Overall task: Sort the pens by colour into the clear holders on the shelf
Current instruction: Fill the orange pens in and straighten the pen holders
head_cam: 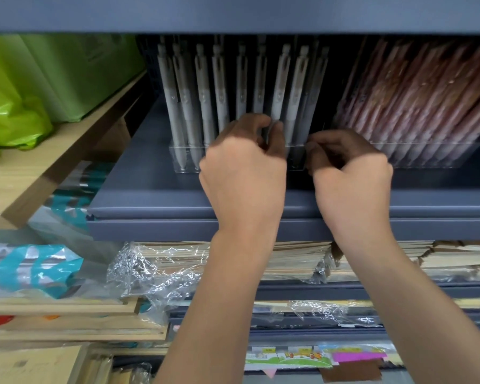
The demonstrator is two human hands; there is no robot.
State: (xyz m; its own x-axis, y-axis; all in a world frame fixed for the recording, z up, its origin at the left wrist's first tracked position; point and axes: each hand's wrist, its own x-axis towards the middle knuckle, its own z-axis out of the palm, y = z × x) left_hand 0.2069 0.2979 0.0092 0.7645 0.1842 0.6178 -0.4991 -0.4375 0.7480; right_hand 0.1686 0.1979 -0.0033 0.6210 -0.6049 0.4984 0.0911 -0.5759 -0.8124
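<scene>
Soft, even light — dim shelf recess, glare on plastic wrap (150,275), blurred edges.

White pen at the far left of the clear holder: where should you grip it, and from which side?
Pinch the white pen at mid barrel, above the clear holder, from the front: its tip sits inside the holder and the upper shelf hangs close overhead.

At frame centre, pens (219,87) stand upright in a clear holder (183,159) on the shelf (150,195). Just right of it, a second holder (427,159) holds leaning pens (413,87). The left hand (244,167) and right hand (349,170) sit before them. Plastic bags (25,92) lie upper left, and wrapped notebooks (294,259) are stacked below the shelf.
</scene>
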